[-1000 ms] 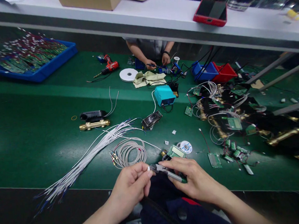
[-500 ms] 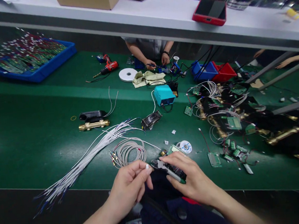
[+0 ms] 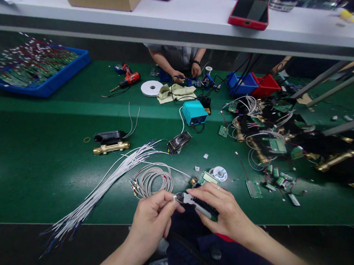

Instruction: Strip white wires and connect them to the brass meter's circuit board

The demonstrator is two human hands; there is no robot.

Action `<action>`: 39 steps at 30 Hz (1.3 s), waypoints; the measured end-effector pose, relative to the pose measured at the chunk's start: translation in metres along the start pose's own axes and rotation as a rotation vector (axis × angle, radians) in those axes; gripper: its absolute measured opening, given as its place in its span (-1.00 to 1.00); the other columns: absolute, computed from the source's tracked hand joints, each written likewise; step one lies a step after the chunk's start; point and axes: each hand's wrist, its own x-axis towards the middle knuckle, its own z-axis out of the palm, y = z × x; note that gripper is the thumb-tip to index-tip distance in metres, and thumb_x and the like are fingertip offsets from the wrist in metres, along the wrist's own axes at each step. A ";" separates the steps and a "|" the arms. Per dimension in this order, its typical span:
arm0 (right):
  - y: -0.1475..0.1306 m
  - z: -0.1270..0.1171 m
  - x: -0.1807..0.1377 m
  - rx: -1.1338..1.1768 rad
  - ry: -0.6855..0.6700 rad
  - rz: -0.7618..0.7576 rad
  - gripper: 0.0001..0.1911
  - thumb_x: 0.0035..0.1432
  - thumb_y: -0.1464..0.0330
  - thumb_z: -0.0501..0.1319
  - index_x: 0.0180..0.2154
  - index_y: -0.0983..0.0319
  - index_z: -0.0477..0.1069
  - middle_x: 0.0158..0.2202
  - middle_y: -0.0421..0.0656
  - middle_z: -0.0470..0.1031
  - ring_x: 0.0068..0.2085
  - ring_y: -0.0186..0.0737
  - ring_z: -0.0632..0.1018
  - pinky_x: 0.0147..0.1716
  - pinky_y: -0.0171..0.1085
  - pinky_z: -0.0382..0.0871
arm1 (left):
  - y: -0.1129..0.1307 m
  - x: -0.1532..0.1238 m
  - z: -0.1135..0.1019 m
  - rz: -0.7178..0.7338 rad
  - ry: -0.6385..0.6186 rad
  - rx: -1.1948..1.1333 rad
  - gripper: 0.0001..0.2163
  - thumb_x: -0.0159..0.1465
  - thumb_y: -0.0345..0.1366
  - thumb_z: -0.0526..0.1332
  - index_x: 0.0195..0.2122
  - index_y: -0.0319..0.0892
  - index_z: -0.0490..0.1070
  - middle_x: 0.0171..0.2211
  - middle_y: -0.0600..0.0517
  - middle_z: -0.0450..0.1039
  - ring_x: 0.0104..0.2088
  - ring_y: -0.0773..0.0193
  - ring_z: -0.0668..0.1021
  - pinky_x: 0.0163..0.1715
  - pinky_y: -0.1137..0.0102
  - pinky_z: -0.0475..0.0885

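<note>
My left hand (image 3: 155, 213) pinches a small white piece (image 3: 175, 198) between thumb and forefinger; its exact kind is too small to make out. My right hand (image 3: 221, 206) is wrapped round a pair of cutting pliers (image 3: 197, 204) with grey and dark green handles. The jaws of the pliers touch or nearly touch the white piece. Just beyond my hands lie a coil of grey cable (image 3: 155, 180) with brass ends, a circuit board with a display (image 3: 209, 178), and a small reel (image 3: 220, 173). A bundle of white wires (image 3: 107, 185) stretches off to the left.
A brass pipe fitting (image 3: 111, 148) and a black housing (image 3: 108, 137) lie at left centre. A turquoise box (image 3: 194, 112) stands mid-bench. Brass parts, wires and boards crowd the right. Across the bench, a co-worker's hands (image 3: 187, 72) handle blue parts. A shelf (image 3: 186, 21) spans above.
My right hand has brought the pliers left and slightly up, so their jaws meet the white piece in my left hand. Another person's arm at far right has shifted.
</note>
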 end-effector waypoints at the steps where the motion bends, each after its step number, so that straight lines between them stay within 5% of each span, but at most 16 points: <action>1: 0.000 0.000 0.000 -0.002 0.003 -0.001 -0.55 0.14 0.54 0.15 0.08 0.20 0.34 -0.21 -0.06 0.52 -0.23 -0.13 0.52 -0.25 -0.18 0.47 | -0.001 0.000 0.000 0.003 0.005 0.005 -0.66 0.20 0.00 0.23 -0.47 -0.22 0.49 -0.81 0.18 0.20 -0.81 0.46 0.24 -0.75 0.57 0.06; 13: -0.004 0.005 0.002 0.126 0.068 0.079 -0.62 0.18 0.49 0.13 0.04 0.21 0.39 -0.35 -0.15 0.51 -0.40 -0.25 0.52 -0.42 -0.33 0.44 | -0.002 0.001 0.001 -0.024 0.008 -0.098 -0.64 0.18 0.01 0.26 -0.46 -0.23 0.44 -0.67 0.10 0.41 -0.82 0.49 0.28 -0.79 0.58 0.08; 17: -0.002 0.008 0.002 0.142 0.084 0.183 -0.60 0.17 0.47 0.19 0.07 0.18 0.37 -0.18 -0.09 0.52 -0.21 -0.17 0.55 -0.24 -0.24 0.50 | 0.000 0.003 -0.001 -0.052 -0.013 -0.152 -0.59 0.16 0.08 0.26 -0.45 -0.24 0.43 -0.67 0.12 0.39 -0.82 0.49 0.26 -0.79 0.56 0.12; 22: 0.005 0.011 0.000 -0.136 0.143 0.095 -0.58 0.21 0.48 0.16 0.12 0.20 0.33 -0.11 0.00 0.45 -0.11 -0.02 0.48 -0.13 -0.01 0.44 | 0.002 0.005 -0.002 -0.048 0.020 -0.174 -0.49 0.08 0.20 0.29 -0.42 -0.24 0.40 -0.58 0.09 0.40 -0.76 0.54 0.18 -0.75 0.56 0.00; 29: 0.005 0.004 0.003 -0.302 0.109 -0.016 -0.54 0.18 0.54 0.14 0.13 0.26 0.30 -0.11 0.04 0.42 -0.12 0.00 0.43 -0.14 0.03 0.40 | -0.009 0.009 -0.009 0.018 0.130 -0.088 -0.46 0.16 0.25 0.17 -0.56 -0.20 0.32 -0.66 0.20 0.04 -0.62 0.43 0.09 -0.62 0.49 -0.03; 39: 0.006 0.002 0.007 -0.438 0.096 -0.125 -0.38 0.00 0.61 0.14 0.14 0.22 0.35 -0.07 0.03 0.45 -0.07 0.04 0.44 -0.06 0.05 0.37 | -0.031 0.030 -0.006 0.083 0.083 0.079 -0.58 0.21 0.09 0.16 -0.49 -0.21 0.39 -0.61 0.15 0.14 -0.54 0.32 0.22 -0.49 0.41 0.05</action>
